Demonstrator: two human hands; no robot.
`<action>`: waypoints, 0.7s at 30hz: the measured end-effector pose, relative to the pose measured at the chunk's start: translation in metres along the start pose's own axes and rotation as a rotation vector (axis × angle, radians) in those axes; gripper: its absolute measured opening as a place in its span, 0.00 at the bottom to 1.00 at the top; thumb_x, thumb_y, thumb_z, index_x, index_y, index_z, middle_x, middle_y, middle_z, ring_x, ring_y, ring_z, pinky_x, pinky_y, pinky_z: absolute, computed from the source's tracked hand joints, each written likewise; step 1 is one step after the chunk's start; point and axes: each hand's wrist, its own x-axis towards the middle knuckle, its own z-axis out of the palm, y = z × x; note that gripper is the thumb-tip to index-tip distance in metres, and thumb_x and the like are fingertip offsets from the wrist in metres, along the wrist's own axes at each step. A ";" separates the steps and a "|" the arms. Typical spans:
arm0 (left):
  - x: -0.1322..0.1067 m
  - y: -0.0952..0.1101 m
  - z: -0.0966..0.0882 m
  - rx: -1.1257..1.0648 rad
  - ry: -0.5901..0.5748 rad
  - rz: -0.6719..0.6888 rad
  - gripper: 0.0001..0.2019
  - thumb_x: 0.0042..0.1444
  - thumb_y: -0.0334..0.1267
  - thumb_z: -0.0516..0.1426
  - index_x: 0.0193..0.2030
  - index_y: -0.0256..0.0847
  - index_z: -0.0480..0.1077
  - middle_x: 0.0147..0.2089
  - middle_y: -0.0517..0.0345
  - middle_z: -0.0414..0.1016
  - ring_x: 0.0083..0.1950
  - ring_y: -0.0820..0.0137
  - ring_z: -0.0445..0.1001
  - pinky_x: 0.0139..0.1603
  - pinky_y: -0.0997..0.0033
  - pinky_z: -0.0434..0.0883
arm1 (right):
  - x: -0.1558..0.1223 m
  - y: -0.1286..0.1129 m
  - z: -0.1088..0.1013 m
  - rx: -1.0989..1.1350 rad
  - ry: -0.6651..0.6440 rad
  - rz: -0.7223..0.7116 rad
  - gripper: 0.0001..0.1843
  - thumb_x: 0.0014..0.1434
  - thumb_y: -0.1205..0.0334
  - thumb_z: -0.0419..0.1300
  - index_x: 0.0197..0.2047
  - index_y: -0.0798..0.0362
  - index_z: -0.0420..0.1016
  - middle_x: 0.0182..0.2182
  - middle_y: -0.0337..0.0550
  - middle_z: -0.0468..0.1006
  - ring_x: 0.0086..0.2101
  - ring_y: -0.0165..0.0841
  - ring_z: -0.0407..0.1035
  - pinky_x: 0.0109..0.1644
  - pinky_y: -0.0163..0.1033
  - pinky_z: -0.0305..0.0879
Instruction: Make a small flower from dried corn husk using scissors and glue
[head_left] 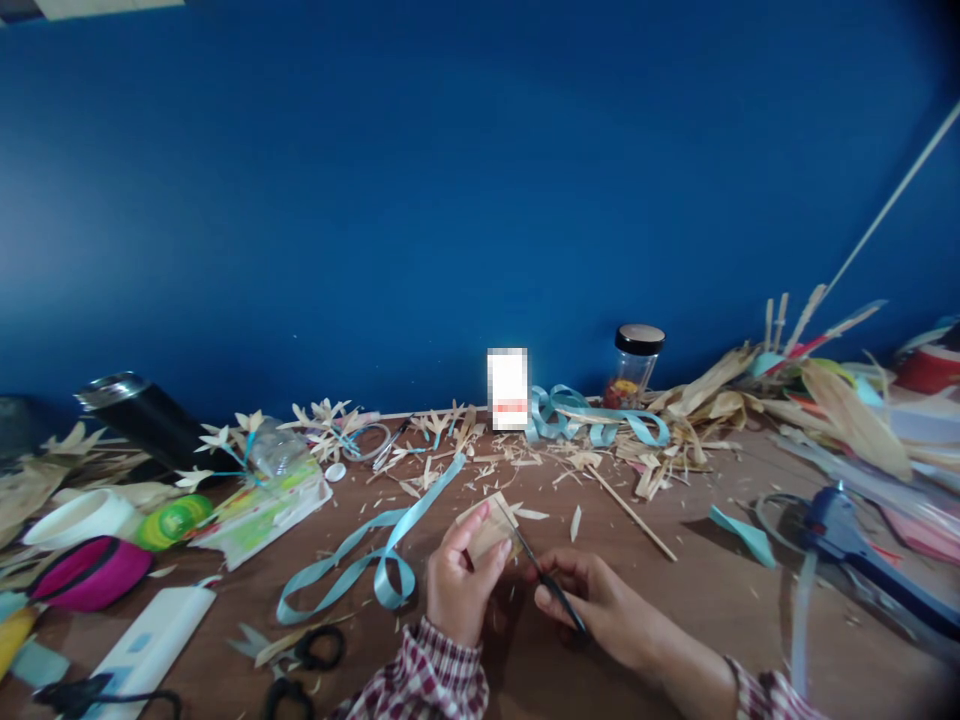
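A: Start with left hand [459, 588]. Gripping what?

B: Gripping a flat tan piece [481, 535], apparently dried husk, between thumb and fingers, just above the bench [720, 640] and low in the middle of the view.

A: And with right hand [589, 598]?

B: Fingers closed around the dark handle of scissors [562, 600], blade line along the right edge of the piece. (Blades parted or together: cannot tell at this angle.)

A: Note possible trouble.

B: Foremost, probably, a nick to the left thumb, because of closeness to the blade line. Next, a split or skewed edge, likely with thin, dry stock and a loose pinch. Also possible: loss of a small offcut among pale scraps [575, 523] of much the same colour.

A: Around the work?

B: Light-blue ribbon [426, 500] looped near the left hand; liable to catch on the checked sleeve [442, 665] in a sideways sweep. Second pair of scissors [302, 650] lying left of that sleeve, apparently with blades spread; likely scratch from a forearm lowered blind. Blue glue gun [844, 530] well apart to the right; hot or cold, cannot tell.
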 end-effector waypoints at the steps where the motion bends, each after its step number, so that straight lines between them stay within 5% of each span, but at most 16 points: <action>1: 0.000 0.000 0.000 0.001 -0.002 -0.001 0.22 0.45 0.39 0.62 0.49 0.38 0.71 0.52 0.47 0.72 0.52 0.58 0.71 0.52 0.62 0.68 | 0.000 0.000 0.000 0.001 0.000 0.003 0.17 0.52 0.52 0.61 0.40 0.56 0.68 0.22 0.32 0.65 0.20 0.20 0.51 0.21 0.27 0.47; 21: -0.001 0.003 0.002 0.032 -0.005 0.028 0.21 0.46 0.38 0.61 0.49 0.39 0.71 0.52 0.49 0.73 0.51 0.60 0.71 0.52 0.64 0.68 | 0.001 -0.001 0.004 -0.063 0.064 -0.013 0.18 0.50 0.51 0.62 0.37 0.57 0.69 0.19 0.31 0.63 0.19 0.21 0.54 0.20 0.27 0.50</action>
